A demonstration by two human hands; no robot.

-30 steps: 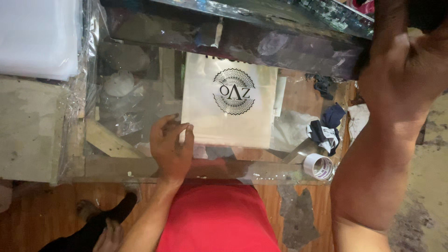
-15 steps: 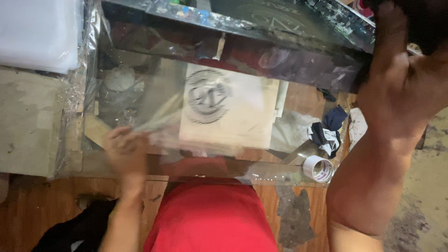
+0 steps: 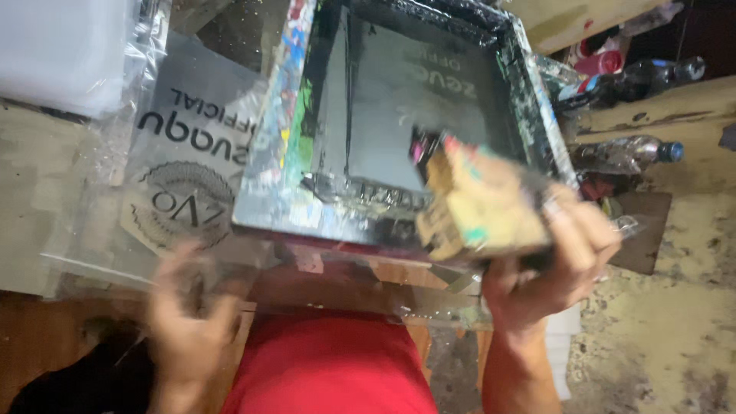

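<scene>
We see the surface (image 3: 34, 230), wooden and partly covered in clear plastic film (image 3: 107, 176). On it lie a printed grey sheet (image 3: 184, 153) and an ink-stained screen frame (image 3: 291, 153); bottles (image 3: 636, 149) rest at right.

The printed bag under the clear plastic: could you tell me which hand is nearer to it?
Left. The left hand blurs just below the printed bag; the right hand grips a wooden squeegee across the frame.

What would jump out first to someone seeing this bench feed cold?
Centre frame, a paint-splattered printing screen frame with a dark mesh fills the view. At its lower right corner the right hand grips a stained wooden squeegee block. Lower left, the blurred left hand is at the edge of a clear plastic sheet printed with a round black emblem.
</scene>
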